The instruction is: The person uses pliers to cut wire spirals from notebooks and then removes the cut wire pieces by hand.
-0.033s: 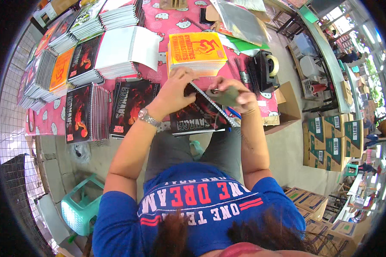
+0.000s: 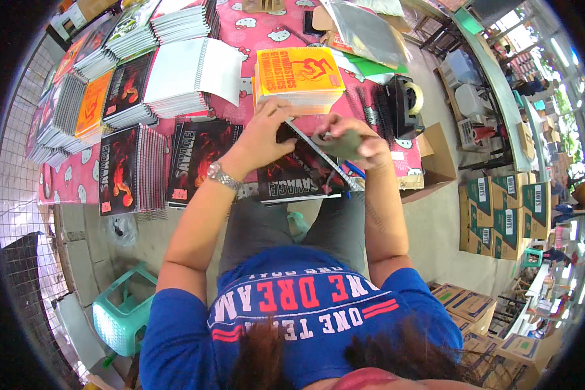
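A black notebook [image 2: 299, 170] with a reddish flame picture lies at the table's near edge, its white page edge slanting down to the right. My left hand [image 2: 271, 133], with a watch on the wrist, grips its upper left part, the thumb over the cover and fingers at the far edge. Just right of the page edge, my right hand [image 2: 369, 144] is closed around a small grey-green object [image 2: 342, 144] with a hole in it; its kind is unclear. Something blue [image 2: 352, 169] shows below that hand. Beyond both hands stands a stack of orange-covered notebooks [image 2: 299, 70].
Stacks of black notebooks [image 2: 127, 172] and a white-topped spiral stack [image 2: 192, 71] cover the left of the pink patterned tablecloth [image 2: 279, 32]. To the right are a black tape dispenser [image 2: 400, 107], loose black coils [image 2: 370, 114] and an open carton [image 2: 439, 159]. A green stool [image 2: 120, 312] stands lower left.
The notebook's white edge has turned slightly; it looks narrower, and more of the black cover shows beside it. Both hands have hardly moved.
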Action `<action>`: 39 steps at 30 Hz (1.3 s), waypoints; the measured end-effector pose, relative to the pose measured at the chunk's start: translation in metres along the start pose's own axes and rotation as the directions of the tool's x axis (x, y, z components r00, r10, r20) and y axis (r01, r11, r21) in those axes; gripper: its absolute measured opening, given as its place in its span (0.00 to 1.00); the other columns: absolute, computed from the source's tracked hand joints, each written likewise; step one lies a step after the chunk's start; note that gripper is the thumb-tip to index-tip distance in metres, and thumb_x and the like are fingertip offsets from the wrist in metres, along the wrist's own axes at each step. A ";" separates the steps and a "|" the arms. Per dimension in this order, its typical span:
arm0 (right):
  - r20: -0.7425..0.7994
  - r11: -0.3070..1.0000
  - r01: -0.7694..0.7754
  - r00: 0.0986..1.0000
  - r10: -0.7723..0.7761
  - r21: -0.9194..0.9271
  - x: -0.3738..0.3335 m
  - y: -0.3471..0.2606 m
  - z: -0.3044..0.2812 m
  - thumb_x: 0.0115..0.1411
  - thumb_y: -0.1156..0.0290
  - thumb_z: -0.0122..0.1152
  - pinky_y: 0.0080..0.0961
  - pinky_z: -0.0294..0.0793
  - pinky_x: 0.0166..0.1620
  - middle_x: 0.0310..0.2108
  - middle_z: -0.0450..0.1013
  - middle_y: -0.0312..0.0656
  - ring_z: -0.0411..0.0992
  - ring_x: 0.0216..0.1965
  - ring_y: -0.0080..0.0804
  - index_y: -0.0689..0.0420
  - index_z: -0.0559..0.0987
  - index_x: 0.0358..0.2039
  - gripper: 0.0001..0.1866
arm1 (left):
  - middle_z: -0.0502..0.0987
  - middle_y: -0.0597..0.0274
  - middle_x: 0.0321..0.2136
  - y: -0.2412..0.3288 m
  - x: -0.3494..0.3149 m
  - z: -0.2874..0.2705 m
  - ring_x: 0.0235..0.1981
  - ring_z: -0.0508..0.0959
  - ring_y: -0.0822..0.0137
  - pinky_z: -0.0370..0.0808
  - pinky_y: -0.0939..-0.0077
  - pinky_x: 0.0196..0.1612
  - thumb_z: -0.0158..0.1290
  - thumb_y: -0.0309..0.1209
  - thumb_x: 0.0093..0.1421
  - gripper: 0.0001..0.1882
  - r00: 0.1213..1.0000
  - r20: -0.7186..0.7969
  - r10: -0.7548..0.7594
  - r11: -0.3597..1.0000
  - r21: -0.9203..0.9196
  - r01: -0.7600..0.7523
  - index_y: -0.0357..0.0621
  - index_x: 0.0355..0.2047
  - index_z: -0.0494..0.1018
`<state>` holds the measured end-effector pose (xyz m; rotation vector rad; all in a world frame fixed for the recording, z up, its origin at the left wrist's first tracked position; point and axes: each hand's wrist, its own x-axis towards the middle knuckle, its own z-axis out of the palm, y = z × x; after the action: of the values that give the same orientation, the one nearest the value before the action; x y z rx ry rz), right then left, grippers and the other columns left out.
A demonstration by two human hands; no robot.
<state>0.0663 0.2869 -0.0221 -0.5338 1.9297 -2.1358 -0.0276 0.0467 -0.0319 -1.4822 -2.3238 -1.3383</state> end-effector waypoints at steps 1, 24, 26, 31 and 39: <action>0.031 0.999 0.042 0.999 -0.043 0.022 0.004 -0.001 0.001 0.46 0.58 0.66 0.32 0.64 0.58 0.49 0.69 0.45 0.67 0.53 0.37 0.59 0.79 0.47 0.28 | 0.72 0.55 0.45 -0.003 -0.001 -0.003 0.54 0.68 0.51 0.65 0.60 0.59 0.66 0.27 0.43 0.23 0.999 -0.035 0.015 1.000 0.028 -0.014 0.45 0.42 0.74; 0.050 0.996 0.083 0.995 -0.082 -0.017 -0.005 -0.002 -0.007 0.45 0.58 0.65 0.32 0.66 0.54 0.48 0.68 0.45 0.67 0.51 0.39 0.62 0.80 0.45 0.28 | 0.72 0.62 0.36 0.009 0.005 0.010 0.36 0.74 0.67 0.72 0.73 0.37 0.67 0.29 0.51 0.16 0.948 0.291 -0.125 0.943 -0.262 0.205 0.42 0.38 0.75; -0.075 0.963 -0.244 0.969 0.236 -0.118 -0.001 -0.020 0.009 0.42 0.51 0.64 0.34 0.65 0.54 0.46 0.69 0.46 0.67 0.50 0.40 0.63 0.80 0.43 0.32 | 0.73 0.62 0.36 0.005 0.005 0.008 0.37 0.74 0.67 0.72 0.73 0.37 0.67 0.30 0.50 0.18 0.956 0.276 -0.102 0.938 -0.294 0.185 0.42 0.39 0.74; -0.002 0.876 0.208 0.973 -0.230 0.435 -0.002 -0.003 0.004 0.46 0.67 0.66 0.33 0.68 0.55 0.43 0.72 0.41 0.71 0.48 0.37 0.64 0.80 0.44 0.24 | 0.73 0.65 0.34 0.006 0.008 0.009 0.34 0.73 0.72 0.72 0.75 0.36 0.67 0.28 0.51 0.16 0.938 0.299 -0.176 0.919 -0.292 0.265 0.41 0.37 0.72; -0.939 0.641 -0.686 0.243 -0.245 -0.344 -0.127 0.067 -0.067 0.48 0.51 0.72 0.36 0.73 0.48 0.42 0.78 0.48 0.75 0.45 0.42 0.56 0.82 0.46 0.28 | 0.73 0.68 0.29 0.008 -0.011 0.009 0.31 0.74 0.78 0.76 0.79 0.34 0.59 0.22 0.60 0.09 0.906 0.229 -0.355 0.769 -0.480 0.422 0.39 0.39 0.72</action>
<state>0.1490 0.3897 -0.1091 1.4192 3.1612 -1.2644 -0.0126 0.0466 -0.0372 -1.2409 -2.5820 -2.1956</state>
